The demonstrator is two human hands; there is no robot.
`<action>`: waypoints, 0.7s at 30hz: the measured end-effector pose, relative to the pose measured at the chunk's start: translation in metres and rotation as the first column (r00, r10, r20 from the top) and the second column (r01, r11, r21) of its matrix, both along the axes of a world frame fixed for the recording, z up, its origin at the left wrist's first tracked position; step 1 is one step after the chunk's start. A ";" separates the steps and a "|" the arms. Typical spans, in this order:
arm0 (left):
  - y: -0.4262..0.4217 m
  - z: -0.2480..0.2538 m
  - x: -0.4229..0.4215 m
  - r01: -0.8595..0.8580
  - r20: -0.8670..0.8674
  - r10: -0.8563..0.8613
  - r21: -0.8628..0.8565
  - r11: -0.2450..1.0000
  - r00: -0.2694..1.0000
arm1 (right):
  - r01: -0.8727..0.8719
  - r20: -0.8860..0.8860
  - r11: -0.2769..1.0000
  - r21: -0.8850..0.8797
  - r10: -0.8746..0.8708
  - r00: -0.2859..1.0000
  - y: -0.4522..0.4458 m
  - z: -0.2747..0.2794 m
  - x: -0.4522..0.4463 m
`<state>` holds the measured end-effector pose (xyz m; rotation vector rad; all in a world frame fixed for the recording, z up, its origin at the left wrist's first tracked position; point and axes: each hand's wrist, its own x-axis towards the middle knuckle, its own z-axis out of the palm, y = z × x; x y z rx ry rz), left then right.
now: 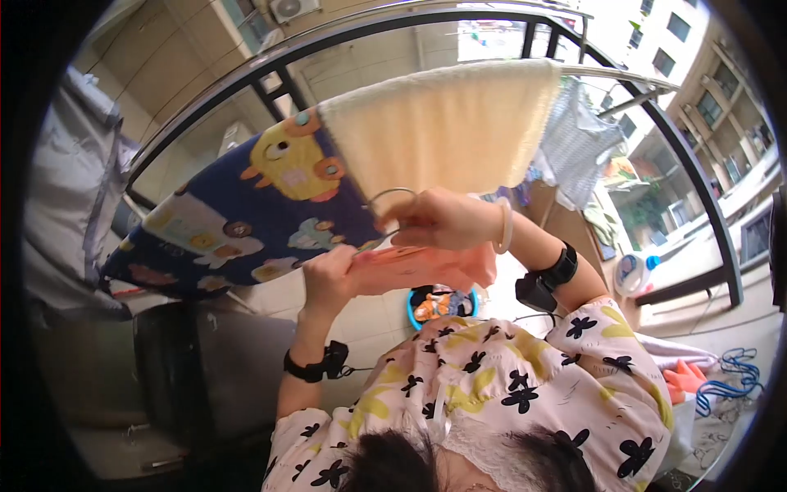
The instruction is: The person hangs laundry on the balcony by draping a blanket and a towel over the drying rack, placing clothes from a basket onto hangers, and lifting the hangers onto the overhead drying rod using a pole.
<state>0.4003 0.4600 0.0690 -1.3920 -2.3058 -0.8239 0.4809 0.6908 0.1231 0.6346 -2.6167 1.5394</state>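
My left hand [329,277] is closed on one end of a peach-pink garment [422,269], which is stretched out in front of my chest. My right hand [443,220] pinches a hanger just above the garment; the hanger's curved wire hook [392,193] rises past my fingers. Most of the hanger's body is hidden by the cloth and my hand. Just beyond my hands, a navy towel with cartoon animals [238,221] and a cream towel [443,123] hang over the rail.
A dark metal railing [352,39] curves around the balcony. Below my hands, a blue basin [411,310] holds clothes. At the right stand a detergent bottle [633,275] and blue hangers [734,379]. A grey cover [70,189] hangs at the left; a checked garment [578,139] hangs at the far right.
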 end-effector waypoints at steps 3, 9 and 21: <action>0.003 -0.014 0.007 -0.009 -0.057 0.014 0.097 0.995 0.998 | 0.287 -0.358 0.949 0.130 -0.224 0.906 0.066 0.013 0.025; -0.020 0.009 0.012 -0.323 0.060 0.317 0.131 0.937 0.946 | 0.948 -0.400 0.268 -0.169 -0.898 0.183 0.265 -0.008 0.053; -0.010 0.021 0.041 -0.395 0.030 0.394 0.040 0.918 0.918 | 0.411 0.098 0.839 -0.356 -0.404 0.910 0.038 -0.161 0.022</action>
